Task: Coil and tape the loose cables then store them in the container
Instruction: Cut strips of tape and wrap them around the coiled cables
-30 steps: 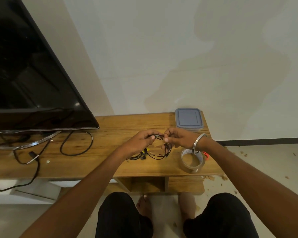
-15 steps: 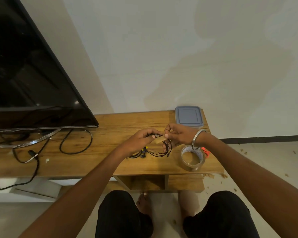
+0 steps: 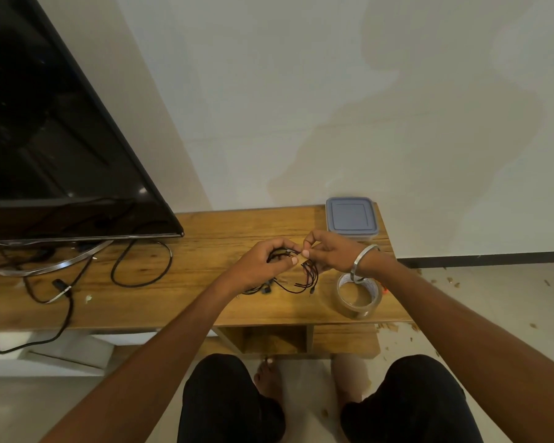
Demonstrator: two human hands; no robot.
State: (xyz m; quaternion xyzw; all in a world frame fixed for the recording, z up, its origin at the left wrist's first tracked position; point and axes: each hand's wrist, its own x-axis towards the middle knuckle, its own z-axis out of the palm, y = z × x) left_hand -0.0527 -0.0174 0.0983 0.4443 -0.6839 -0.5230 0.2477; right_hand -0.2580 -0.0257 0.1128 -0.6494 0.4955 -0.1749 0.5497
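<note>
The cables (image 3: 304, 276), a thin black bundle, hang over the table (image 3: 205, 302) just in front of the container (image 3: 351, 219). The left hand (image 3: 263, 265) has its fingers curled round the bundle's top; the right hand (image 3: 330, 254) pinches it between thumb and fingertips, nearer the container. The loose ends trail onto the wood. The tape (image 3: 359, 295) stands in front of the container, beside the right wrist. A TV (image 3: 61, 139) stands far to the container's left.

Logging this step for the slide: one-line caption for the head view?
Both hands, left and right, pinch the black cable bundle above the wooden table.
</note>
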